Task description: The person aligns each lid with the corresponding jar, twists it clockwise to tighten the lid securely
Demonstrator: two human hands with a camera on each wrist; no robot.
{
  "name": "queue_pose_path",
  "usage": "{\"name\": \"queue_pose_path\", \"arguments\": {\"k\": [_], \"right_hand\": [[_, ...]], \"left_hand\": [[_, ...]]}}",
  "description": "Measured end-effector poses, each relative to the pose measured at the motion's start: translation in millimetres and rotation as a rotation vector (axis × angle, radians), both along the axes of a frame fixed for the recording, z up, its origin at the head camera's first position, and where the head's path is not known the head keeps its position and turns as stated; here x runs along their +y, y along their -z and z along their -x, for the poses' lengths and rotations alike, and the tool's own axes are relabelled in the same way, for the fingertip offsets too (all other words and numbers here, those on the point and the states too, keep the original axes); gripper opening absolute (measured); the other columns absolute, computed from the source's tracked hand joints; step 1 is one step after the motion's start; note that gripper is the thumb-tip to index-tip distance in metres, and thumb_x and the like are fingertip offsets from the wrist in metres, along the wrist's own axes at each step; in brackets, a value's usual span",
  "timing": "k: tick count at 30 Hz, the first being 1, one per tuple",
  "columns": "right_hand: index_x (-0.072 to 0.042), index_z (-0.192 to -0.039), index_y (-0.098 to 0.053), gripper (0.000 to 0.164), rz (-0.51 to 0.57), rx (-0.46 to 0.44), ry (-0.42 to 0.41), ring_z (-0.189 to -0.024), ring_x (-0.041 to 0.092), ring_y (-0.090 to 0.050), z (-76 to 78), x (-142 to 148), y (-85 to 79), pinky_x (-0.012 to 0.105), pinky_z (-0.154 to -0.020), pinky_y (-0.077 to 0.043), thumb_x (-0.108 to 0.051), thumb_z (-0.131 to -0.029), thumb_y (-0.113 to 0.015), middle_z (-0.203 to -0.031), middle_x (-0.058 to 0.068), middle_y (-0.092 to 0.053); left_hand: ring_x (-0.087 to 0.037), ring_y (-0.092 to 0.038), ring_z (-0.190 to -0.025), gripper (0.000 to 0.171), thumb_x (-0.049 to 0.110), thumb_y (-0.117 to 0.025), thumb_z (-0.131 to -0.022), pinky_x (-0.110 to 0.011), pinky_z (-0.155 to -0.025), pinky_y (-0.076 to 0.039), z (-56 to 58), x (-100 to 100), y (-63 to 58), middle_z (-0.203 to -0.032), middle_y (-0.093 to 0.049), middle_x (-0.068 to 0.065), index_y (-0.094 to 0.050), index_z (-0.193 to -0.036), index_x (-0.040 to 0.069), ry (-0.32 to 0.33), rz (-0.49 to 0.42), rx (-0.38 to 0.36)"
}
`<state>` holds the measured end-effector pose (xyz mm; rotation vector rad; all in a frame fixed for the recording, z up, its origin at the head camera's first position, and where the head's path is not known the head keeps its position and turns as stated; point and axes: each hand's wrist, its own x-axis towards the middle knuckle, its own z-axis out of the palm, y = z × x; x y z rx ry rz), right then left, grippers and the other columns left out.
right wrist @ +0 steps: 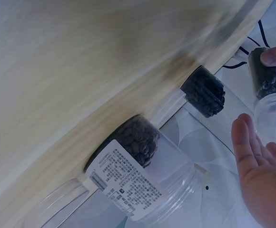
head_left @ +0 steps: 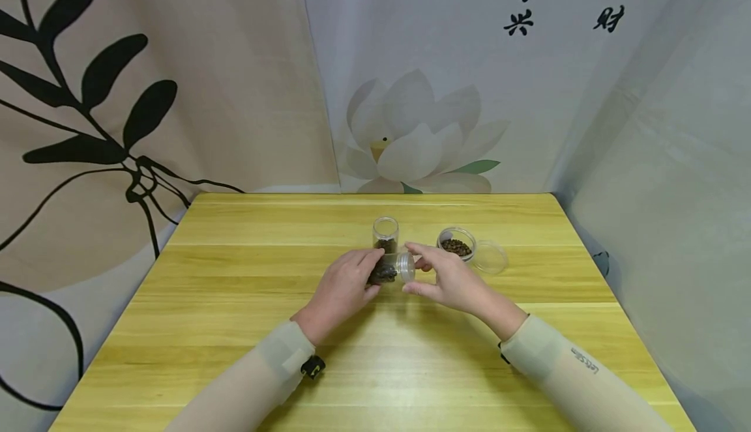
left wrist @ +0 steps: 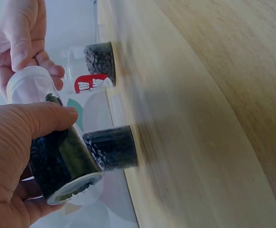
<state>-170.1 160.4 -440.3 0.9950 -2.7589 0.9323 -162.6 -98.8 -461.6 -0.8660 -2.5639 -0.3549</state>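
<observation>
My left hand [head_left: 346, 283] grips a small clear jar [head_left: 384, 270] that holds dark pieces like seeds or beans. The jar is tipped nearly sideways, its translucent lid [left wrist: 29, 78] end pointing at my right hand [head_left: 450, 280]. Thumb and fingers of that right hand are spread around the lid end; in the right wrist view the fingers [right wrist: 245, 147] look fairly straight, with a gap to the lid. Just behind the held jar stands another small clear jar [head_left: 385, 229], partly filled with dark pieces.
A wider clear jar [right wrist: 150, 166] with brown beans and a printed label stands open at the right. Beside it on the wooden table [head_left: 235, 328] lies a clear round lid [head_left: 491, 257]. A printed curtain [head_left: 246, 93] hangs behind the table.
</observation>
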Motion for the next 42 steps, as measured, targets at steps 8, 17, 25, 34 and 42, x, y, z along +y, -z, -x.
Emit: {"name": "queue_pose_path", "arguments": {"k": [8,17,25,34,42], "right_hand": [[-0.009,-0.159,-0.048,0.094,-0.028,0.152,0.026,-0.127,0.032,-0.069,-0.7,5.6,0.3,0.05,-0.105,-0.06,-0.036,-0.082,-0.094,-0.154,0.014,-0.061],[-0.009,-0.145,-0.063,0.074,-0.003,0.343,-0.061,-0.129,0.029,-0.069,1.1,2.8,5.7,0.043,-0.104,-0.061,-0.025,-0.08,-0.096,-0.145,0.01,-0.067],[-0.004,-0.141,-0.065,0.067,0.013,0.32,-0.069,-0.121,0.026,-0.073,1.7,0.3,6.6,0.041,-0.103,-0.062,-0.025,-0.084,-0.093,-0.14,0.012,-0.07],[-0.004,-0.146,-0.062,0.067,0.003,0.204,-0.05,-0.112,0.025,-0.077,0.5,1.1,5.5,0.041,-0.095,-0.065,-0.029,-0.09,-0.088,-0.144,0.013,-0.069],[-0.004,-0.149,-0.06,0.067,0.0,0.166,-0.047,-0.111,0.026,-0.077,0.8,1.2,5.5,0.04,-0.093,-0.066,-0.03,-0.092,-0.086,-0.144,0.015,-0.068]], "left_hand": [[-0.031,-0.072,-0.122,0.074,0.02,-0.096,-0.081,-0.043,-0.108,-0.06,0.3,-0.5,0.5,-0.134,-0.073,-0.015,-0.062,-0.143,0.003,0.003,-0.017,-0.027],[-0.03,-0.073,-0.121,0.072,0.021,-0.096,-0.081,-0.042,-0.107,-0.06,0.3,0.0,-0.1,-0.133,-0.074,-0.014,-0.063,-0.143,0.003,0.009,-0.017,-0.004],[-0.03,-0.073,-0.121,0.072,0.02,-0.096,-0.081,-0.041,-0.107,-0.06,0.5,0.3,1.0,-0.133,-0.074,-0.014,-0.063,-0.142,0.002,0.008,-0.017,0.001],[-0.03,-0.073,-0.12,0.072,0.02,-0.096,-0.081,-0.041,-0.107,-0.06,-1.2,0.4,-2.3,-0.132,-0.074,-0.014,-0.063,-0.142,0.002,0.011,-0.011,0.006],[-0.029,-0.073,-0.12,0.071,0.019,-0.096,-0.081,-0.041,-0.107,-0.06,-2.2,0.6,-3.1,-0.131,-0.074,-0.014,-0.063,-0.141,0.002,0.02,-0.009,0.021]]}}
